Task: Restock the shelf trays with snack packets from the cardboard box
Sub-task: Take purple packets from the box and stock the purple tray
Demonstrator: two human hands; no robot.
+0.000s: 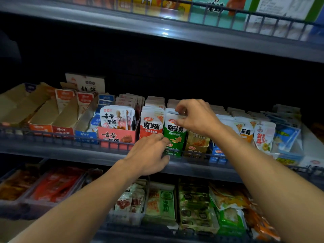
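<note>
Right hand (196, 116) pinching top of green snack pkt (174, 132), left hand (150, 153) fingers relaxed, touching pkt's lower front at shelf rail (70, 137).

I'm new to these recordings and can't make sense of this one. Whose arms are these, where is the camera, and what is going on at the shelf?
There is no machine here: the arms belong to a person wearing one wide-angle camera on the head, which looks forward and down. That is why both forearms reach in from the bottom edge.

In front is a shop shelf with a low wire rail, lined with trays of snack packets standing in rows. More snacks lie on the shelf below, and boxes stand on the one above.

The right hand pinches the top of the green packet at the front of its row. The left hand rests at the lower front of the same tray, its fingers touching the packet's bottom part. To the left stands a red packet of the same brand.

The cardboard box is not in the picture.
</note>
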